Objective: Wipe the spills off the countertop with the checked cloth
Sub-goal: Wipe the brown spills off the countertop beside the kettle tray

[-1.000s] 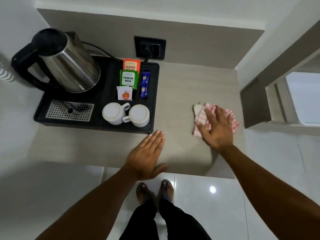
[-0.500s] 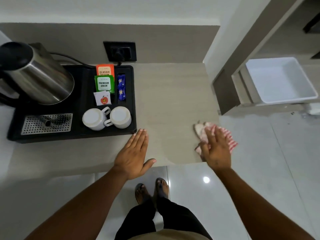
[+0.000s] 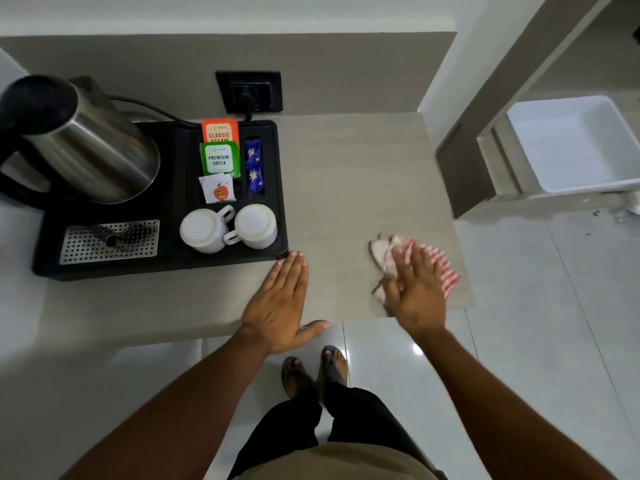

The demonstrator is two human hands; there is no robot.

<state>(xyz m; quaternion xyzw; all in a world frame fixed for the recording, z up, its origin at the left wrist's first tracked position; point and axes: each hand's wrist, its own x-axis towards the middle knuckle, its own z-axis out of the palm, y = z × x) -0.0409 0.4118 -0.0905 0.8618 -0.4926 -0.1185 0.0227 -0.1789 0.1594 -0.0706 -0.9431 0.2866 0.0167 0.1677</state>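
The red-and-white checked cloth (image 3: 440,268) lies crumpled near the front right corner of the beige countertop (image 3: 349,188). My right hand (image 3: 414,292) presses flat on the cloth with its fingers spread, covering its middle. My left hand (image 3: 280,306) rests palm down on the counter's front edge, fingers together, its tips by the corner of the black tray (image 3: 166,261). No spill is plainly visible on the counter surface.
The black tray holds a steel kettle (image 3: 86,147), two upturned white cups (image 3: 228,228), tea sachets (image 3: 220,157) and a metal drip grate (image 3: 109,240). A wall socket (image 3: 248,91) is behind. A white bin (image 3: 571,147) stands at right. My feet (image 3: 315,372) stand on the tiled floor.
My right hand has dragged the cloth from the counter's middle right toward the front right corner. The left hand stays flat near the tray. The view has shifted.
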